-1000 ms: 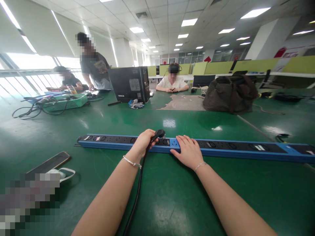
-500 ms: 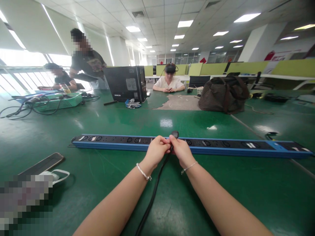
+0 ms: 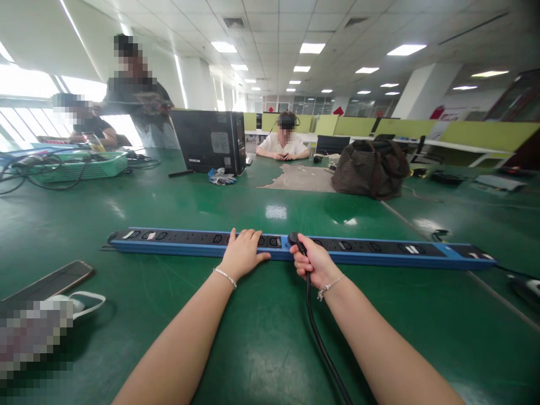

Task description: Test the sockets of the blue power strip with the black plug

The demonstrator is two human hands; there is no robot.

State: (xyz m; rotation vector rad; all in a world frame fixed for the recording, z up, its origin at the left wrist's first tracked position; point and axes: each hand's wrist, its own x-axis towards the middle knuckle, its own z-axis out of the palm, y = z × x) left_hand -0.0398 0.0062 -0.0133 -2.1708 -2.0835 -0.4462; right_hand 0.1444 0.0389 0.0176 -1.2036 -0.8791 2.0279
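A long blue and black power strip (image 3: 379, 259) lies across the green table in front of me. My left hand (image 3: 243, 252) rests on it left of the middle, palm down with the fingers spread. My right hand (image 3: 313, 261) is closed round a black plug (image 3: 293, 238) at the strip's middle. Whether the plug's pins sit in a socket is hidden. From the plug a thick black cable (image 3: 318, 332) runs down past my right wrist toward the near edge of the view.
A phone (image 3: 50, 279) and a white-handled object (image 3: 90, 304) lie at the left. Farther back are a green basket (image 3: 84, 167) with cables, a black computer case (image 3: 206, 140), gloves (image 3: 221, 176) and a brown bag (image 3: 369, 169). Several people are beyond.
My left hand has left the plug, moved left and flattened onto the strip with its fingers spread. My right hand still holds the plug, and the cable now hangs farther right.
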